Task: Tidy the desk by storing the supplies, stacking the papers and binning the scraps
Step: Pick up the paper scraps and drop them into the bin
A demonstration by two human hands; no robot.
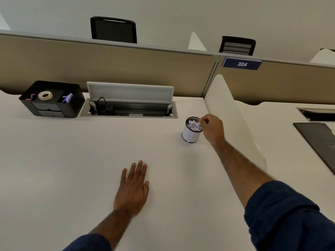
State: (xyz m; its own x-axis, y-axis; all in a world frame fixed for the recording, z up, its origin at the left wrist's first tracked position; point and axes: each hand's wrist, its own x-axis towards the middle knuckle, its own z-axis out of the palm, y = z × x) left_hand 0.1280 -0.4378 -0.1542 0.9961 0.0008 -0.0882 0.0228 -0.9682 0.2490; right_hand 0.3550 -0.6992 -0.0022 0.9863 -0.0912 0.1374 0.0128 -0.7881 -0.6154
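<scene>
Scraps [194,125] fill the small white bin [190,134] beside the divider. Right hand [212,128], fingers pinched together at the rim, appears to be binning; left hand [132,189] lies flat, fingers together. Next: release and withdraw.

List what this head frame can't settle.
- Right hand fingertips at the bin rim: its own fingers hide whether it pinches a scrap.
- Organizer side compartments: contents too small to identify.
- Cable tray interior: dark, shadowed.
- Dark slab: cut by the right edge.
</scene>
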